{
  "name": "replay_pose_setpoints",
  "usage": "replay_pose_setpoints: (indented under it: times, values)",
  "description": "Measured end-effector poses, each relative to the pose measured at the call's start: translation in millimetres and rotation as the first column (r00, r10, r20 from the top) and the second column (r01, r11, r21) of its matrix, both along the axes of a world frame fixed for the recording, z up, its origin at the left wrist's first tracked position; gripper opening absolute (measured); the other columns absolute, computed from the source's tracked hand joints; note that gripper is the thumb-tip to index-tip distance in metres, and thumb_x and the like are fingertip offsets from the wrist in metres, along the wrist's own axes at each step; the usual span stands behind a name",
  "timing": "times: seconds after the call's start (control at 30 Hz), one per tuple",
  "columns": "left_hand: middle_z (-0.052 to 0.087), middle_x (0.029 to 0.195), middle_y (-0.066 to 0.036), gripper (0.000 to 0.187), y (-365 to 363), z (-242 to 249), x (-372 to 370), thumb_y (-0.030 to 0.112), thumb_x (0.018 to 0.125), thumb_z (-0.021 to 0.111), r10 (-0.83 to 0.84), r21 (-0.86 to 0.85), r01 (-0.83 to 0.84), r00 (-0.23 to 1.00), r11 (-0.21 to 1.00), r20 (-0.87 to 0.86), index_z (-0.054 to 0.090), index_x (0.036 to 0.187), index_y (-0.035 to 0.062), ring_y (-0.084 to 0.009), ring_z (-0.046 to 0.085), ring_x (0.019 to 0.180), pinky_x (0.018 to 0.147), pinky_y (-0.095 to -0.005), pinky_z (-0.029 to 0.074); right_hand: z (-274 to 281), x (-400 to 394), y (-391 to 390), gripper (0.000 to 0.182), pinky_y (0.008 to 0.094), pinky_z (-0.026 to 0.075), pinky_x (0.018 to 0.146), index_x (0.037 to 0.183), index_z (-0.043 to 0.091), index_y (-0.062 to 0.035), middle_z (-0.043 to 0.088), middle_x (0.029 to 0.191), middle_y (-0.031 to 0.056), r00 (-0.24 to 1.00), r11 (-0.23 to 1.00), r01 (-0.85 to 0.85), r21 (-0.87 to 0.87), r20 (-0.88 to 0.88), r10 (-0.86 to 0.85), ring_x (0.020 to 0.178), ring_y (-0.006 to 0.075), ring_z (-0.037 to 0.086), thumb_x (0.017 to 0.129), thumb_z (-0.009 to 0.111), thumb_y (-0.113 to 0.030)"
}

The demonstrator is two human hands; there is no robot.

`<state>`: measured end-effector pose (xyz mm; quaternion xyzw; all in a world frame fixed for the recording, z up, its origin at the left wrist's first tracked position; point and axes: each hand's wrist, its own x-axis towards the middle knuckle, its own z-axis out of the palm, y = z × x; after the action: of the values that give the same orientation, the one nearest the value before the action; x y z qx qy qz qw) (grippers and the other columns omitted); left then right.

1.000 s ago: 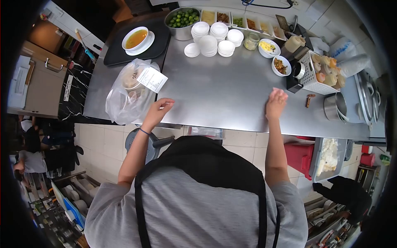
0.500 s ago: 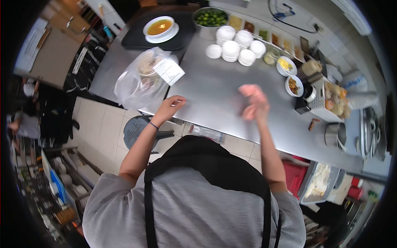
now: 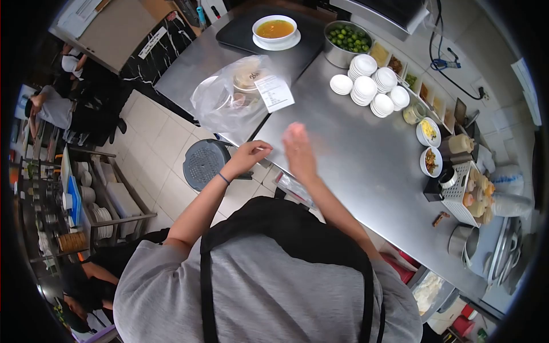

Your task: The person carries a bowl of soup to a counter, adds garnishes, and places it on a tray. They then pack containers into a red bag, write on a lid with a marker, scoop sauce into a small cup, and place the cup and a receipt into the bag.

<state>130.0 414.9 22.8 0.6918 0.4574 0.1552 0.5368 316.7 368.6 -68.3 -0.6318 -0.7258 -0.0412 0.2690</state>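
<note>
Right hand [image 3: 298,151] has moved over the desk [image 3: 366,171] toward the bag [image 3: 229,104]; grip cannot be told. Left hand [image 3: 247,159] loosely curled, apparently empty. Bag looks soft, slippery; best supported underneath.

Top ctr.: wht bowl [image 3: 274,40] of orange soup [image 3: 274,28] on wht plate [image 3: 293,44], on blk tray [image 3: 240,34]. To its R: steel pot [image 3: 338,56] w/ sm. green fruit [image 3: 349,39], then stacked wht dishes [image 3: 363,88]. Far R: wht basket [image 3: 456,192] w/ bottles [image 3: 477,197]. On tile floor [image 3: 150,126]: gray stool [image 3: 204,164].
</note>
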Motion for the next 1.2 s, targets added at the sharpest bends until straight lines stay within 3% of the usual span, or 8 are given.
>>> replay_pose_setpoints:
  times: [0.47, 0.57, 0.63, 0.67, 0.7, 0.83, 0.97, 1.2]
  values:
    - [0.061, 0.083, -0.001, 0.023, 31, -17, 106, 0.023, 0.082, 0.057, -0.347, -0.017, 0.347, 0.938, 0.938, 0.004, 0.062, 0.096, 0.0055, -0.0091, 0.051, 0.073, 0.068, -0.0228, 0.04, -15, 208, -259, 0.049, 0.0411, 0.029, 0.099, 0.131, 0.03, -0.0085, 0.041, 0.126, 0.0198, 0.636, 0.609, 0.771, 0.184, -0.206, -0.744, 0.117, 0.0357, 0.039, 0.085, 0.046, -0.003]
    - [0.061, 0.083, -0.001, 0.023, 42, -12, 109, 0.023, 0.083, 0.057, -0.363, 0.001, 0.363, 0.932, 0.932, -0.014, 0.061, 0.097, 0.006, -0.0101, 0.052, 0.075, 0.07, -0.023, 0.04, -21, 222, -354, 0.046, 0.033, 0.03, 0.101, 0.13, 0.028, 0.0012, 0.034, 0.131, 0.0162, 0.257, 0.48, 0.874, -0.08, -0.763, -0.594, 0.12, 0.0282, 0.036, 0.084, 0.032, 0.006]
    - [0.062, 0.084, -0.002, 0.022, 50, -11, 102, 0.022, 0.082, 0.058, -0.339, 0.11, 0.335, 0.941, 0.936, 0.015, 0.061, 0.097, 0.0063, -0.0128, 0.055, 0.08, 0.07, -0.0241, 0.042, -45, 234, -440, 0.042, 0.0368, 0.027, 0.103, 0.124, 0.039, -0.0004, 0.04, 0.129, 0.0123, 0.149, 0.232, 0.956, -0.182, -0.381, -0.913, 0.119, 0.0224, 0.038, 0.082, 0.036, -0.002]
    - [0.062, 0.084, -0.002, 0.022, 54, -9, 94, 0.022, 0.082, 0.058, -0.336, 0.118, 0.331, 0.942, 0.936, 0.019, 0.061, 0.097, 0.0063, -0.0128, 0.055, 0.08, 0.07, -0.0241, 0.042, -68, 247, -487, 0.034, 0.0328, 0.032, 0.098, 0.117, 0.05, -0.0061, 0.049, 0.122, 0.0093, -0.234, -0.202, 0.811, -0.548, 0.012, -0.972, 0.114, 0.0188, 0.044, 0.085, 0.04, -0.012]
    - [0.062, 0.085, -0.003, 0.021, 56, -8, 85, 0.021, 0.082, 0.058, -0.262, 0.2, 0.252, 0.965, 0.947, 0.026, 0.061, 0.096, 0.0062, -0.014, 0.057, 0.082, 0.069, -0.0254, 0.043, -13, 233, -471, 0.031, 0.0312, 0.037, 0.091, 0.114, 0.055, -0.0115, 0.054, 0.117, 0.0049, -0.637, -0.211, 0.754, -0.622, -0.616, -0.464, 0.109, 0.0179, 0.048, 0.089, 0.041, -0.025]
    - [0.062, 0.087, -0.005, 0.019, 74, 3, 58, 0.019, 0.08, 0.06, -0.072, 0.449, 0.087, 0.996, 0.89, -0.049, 0.062, 0.094, 0.0052, -0.0157, 0.059, 0.084, 0.065, -0.028, 0.046, -18, 245, -420, 0.04, 0.0321, 0.035, 0.093, 0.127, 0.038, -0.006, 0.046, 0.125, 0.0127, 0.21, 0.313, 0.95, -0.007, -0.727, -0.654, 0.117, 0.0233, 0.043, 0.092, 0.037, -0.024]
    - [0.062, 0.087, -0.006, 0.017, 84, 13, 44, 0.017, 0.081, 0.059, -0.05, 0.484, 0.044, 0.999, 0.874, -0.002, 0.063, 0.092, 0.0046, -0.0146, 0.06, 0.079, 0.065, -0.0264, 0.046, -2, 225, -280, 0.039, 0.039, 0.027, 0.099, 0.124, 0.04, -0.003, 0.045, 0.124, 0.0147, 0.462, 0.467, 0.881, 0.072, 0.077, -0.883, 0.124, 0.032, 0.03, 0.086, 0.041, -0.012]
    - [0.061, 0.091, -0.009, 0.015, 84, 14, 30, 0.014, 0.078, 0.061, 0.075, 0.573, -0.039, 0.996, 0.818, -0.038, 0.064, 0.089, 0.0038, -0.0219, 0.058, 0.083, 0.072, -0.0303, 0.046, -12, 86, -143, 0.048, 0.0405, 0.032, 0.097, 0.126, 0.038, -0.0055, 0.034, 0.132, 0.0176, 0.818, 0.819, 0.57, -0.063, -0.056, -0.573, 0.121, 0.0357, 0.034, 0.079, 0.043, 0.003]
